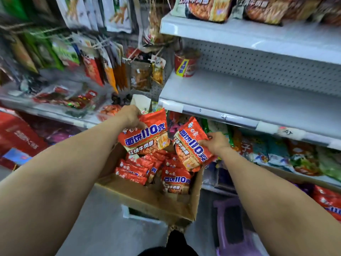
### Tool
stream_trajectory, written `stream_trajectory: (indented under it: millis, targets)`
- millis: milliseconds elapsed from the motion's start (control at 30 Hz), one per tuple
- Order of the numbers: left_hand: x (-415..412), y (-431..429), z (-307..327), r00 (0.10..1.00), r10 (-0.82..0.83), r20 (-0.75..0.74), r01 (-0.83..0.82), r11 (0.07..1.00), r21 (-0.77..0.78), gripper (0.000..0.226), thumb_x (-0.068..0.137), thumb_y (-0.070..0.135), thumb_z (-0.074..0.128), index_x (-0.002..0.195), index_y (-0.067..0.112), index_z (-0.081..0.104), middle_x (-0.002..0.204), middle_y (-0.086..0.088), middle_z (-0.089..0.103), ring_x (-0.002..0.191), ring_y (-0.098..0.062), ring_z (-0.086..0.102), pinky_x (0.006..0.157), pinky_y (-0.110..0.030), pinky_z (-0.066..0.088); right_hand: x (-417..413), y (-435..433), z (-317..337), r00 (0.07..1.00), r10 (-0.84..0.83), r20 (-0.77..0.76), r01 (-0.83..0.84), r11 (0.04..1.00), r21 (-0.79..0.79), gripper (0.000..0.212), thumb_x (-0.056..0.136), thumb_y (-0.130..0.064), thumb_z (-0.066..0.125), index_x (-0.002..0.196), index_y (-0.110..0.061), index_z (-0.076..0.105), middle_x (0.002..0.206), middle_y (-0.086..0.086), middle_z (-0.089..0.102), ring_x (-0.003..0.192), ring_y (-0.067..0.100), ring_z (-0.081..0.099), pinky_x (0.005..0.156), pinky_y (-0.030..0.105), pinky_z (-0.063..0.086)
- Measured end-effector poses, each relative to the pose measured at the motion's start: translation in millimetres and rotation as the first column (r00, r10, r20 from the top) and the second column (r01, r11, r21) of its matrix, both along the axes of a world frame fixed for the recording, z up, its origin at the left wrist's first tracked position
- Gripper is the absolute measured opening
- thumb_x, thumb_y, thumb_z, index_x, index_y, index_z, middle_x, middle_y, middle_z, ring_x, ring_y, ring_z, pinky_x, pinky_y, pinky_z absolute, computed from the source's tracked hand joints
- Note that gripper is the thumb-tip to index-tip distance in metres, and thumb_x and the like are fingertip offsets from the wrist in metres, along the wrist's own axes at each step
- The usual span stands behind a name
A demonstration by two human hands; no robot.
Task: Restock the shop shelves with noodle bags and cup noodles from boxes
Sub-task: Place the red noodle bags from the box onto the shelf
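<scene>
Red noodle bags (176, 179) fill the open cardboard box (147, 198) at the lower centre of the frame. Above it, the left hand (130, 115) pinches the top edge of one noodle bag (147, 135) between curled fingers and thumb. Just to its right, the right hand (215, 143) grips the side of a second bag (190, 146), fingers curled round its edge. One red cup noodle (185, 63) stands on the white middle shelf (249, 95) at the upper right, near the pegboard back.

Box (147, 198) on floor (103, 228), noodle bags (176, 179) inside; shelf (249, 100) right above, cup noodle (185, 64) at shelf's back left.
</scene>
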State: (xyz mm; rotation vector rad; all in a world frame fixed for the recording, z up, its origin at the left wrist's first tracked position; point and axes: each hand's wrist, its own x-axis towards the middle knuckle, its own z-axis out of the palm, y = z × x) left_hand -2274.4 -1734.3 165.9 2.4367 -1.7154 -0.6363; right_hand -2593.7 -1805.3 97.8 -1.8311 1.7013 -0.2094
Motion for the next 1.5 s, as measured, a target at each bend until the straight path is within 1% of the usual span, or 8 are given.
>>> stream_trajectory:
  millis: [100, 267, 367, 500, 1000, 1300, 1400, 1500]
  targets:
    - [-14, 3, 22, 0.999, -0.043, 0.028, 0.043, 0.999, 0.023, 0.054, 0.079, 0.043, 0.078, 0.117, 0.006, 0.069, 0.115, -0.014, 0.069, 0.102, -0.030, 0.063, 0.076, -0.028, 0.043, -11, 4, 25, 0.999, -0.009, 0.044, 0.010, 0.999, -0.034, 0.055, 0.083, -0.040, 0.079, 0.130, -0.015, 0.063, 0.110, 0.007, 0.073, 0.060, 0.001, 0.056, 0.049, 0.017, 0.039]
    - [-30, 4, 56, 0.996, -0.093, 0.005, 0.093, 0.996, -0.009, 0.061, 0.081, 0.046, 0.075, 0.129, 0.009, 0.063, 0.124, -0.012, 0.066, 0.112, -0.031, 0.061, 0.087, -0.034, 0.047, -30, 7, 80, 0.991, 0.006, 0.136, 0.008, 0.995, -0.101, 0.053, 0.084, -0.036, 0.079, 0.129, -0.012, 0.063, 0.114, 0.008, 0.073, 0.073, 0.012, 0.068, 0.067, 0.030, 0.056]
    - [-39, -1, 76, 0.993, -0.116, 0.000, 0.116, 0.992, -0.044, 0.067, 0.082, 0.045, 0.075, 0.135, 0.009, 0.057, 0.132, -0.012, 0.061, 0.120, -0.031, 0.057, 0.091, -0.036, 0.045, -46, 6, 119, 0.985, 0.016, 0.174, 0.010, 0.988, -0.151, 0.047, 0.083, -0.034, 0.080, 0.123, -0.014, 0.066, 0.108, 0.007, 0.073, 0.073, 0.013, 0.069, 0.063, 0.028, 0.055]
    - [-51, -13, 109, 0.988, -0.156, -0.003, 0.155, 0.982, -0.106, 0.063, 0.078, 0.043, 0.078, 0.131, 0.012, 0.061, 0.129, -0.010, 0.063, 0.119, -0.030, 0.058, 0.097, -0.040, 0.047, -67, -9, 169, 0.976, 0.040, 0.213, -0.003, 0.985, -0.175, 0.039, 0.081, -0.031, 0.083, 0.113, -0.012, 0.071, 0.091, 0.004, 0.077, 0.076, 0.019, 0.075, 0.075, 0.038, 0.062]
    - [-99, -87, 229, 0.973, -0.209, -0.099, 0.182, 0.955, -0.236, 0.043, 0.075, 0.039, 0.082, 0.109, 0.017, 0.069, 0.103, -0.003, 0.072, 0.093, -0.022, 0.069, 0.091, -0.043, 0.055, -128, -84, 335, 0.965, 0.117, 0.235, -0.006, 0.904, -0.428, 0.024, 0.077, -0.029, 0.085, 0.091, -0.015, 0.071, 0.081, 0.001, 0.076, 0.063, 0.011, 0.073, 0.054, 0.023, 0.054]
    - [-107, -141, 265, 0.957, -0.244, -0.157, 0.211, 0.957, -0.201, 0.027, 0.071, 0.036, 0.083, 0.088, 0.019, 0.070, 0.089, 0.000, 0.074, 0.086, -0.020, 0.071, 0.083, -0.039, 0.056, -152, -177, 403, 0.958, 0.180, 0.225, -0.054, 0.879, -0.473, 0.036, 0.079, -0.032, 0.083, 0.106, -0.013, 0.069, 0.079, -0.002, 0.074, 0.062, 0.008, 0.072, 0.058, 0.018, 0.054]
    - [-106, -153, 274, 0.951, -0.240, -0.193, 0.206, 0.962, -0.181, 0.026, 0.074, 0.031, 0.082, 0.091, 0.017, 0.069, 0.090, -0.002, 0.075, 0.084, -0.021, 0.072, 0.083, -0.039, 0.058, -147, -213, 413, 0.963, 0.189, 0.193, -0.081, 0.884, -0.460, 0.061, 0.074, -0.042, 0.084, 0.125, -0.013, 0.065, 0.095, 0.001, 0.074, 0.079, 0.014, 0.071, 0.077, 0.027, 0.053]
    - [-102, -164, 279, 0.944, -0.253, -0.212, 0.222, 0.962, -0.161, 0.031, 0.067, 0.037, 0.083, 0.089, 0.019, 0.069, 0.085, 0.000, 0.075, 0.077, -0.019, 0.071, 0.078, -0.038, 0.057, -134, -240, 418, 0.972, 0.206, 0.116, -0.132, 0.880, -0.455, 0.074, 0.075, -0.046, 0.082, 0.136, -0.014, 0.057, 0.120, 0.004, 0.068, 0.076, 0.006, 0.062, 0.072, 0.024, 0.046]
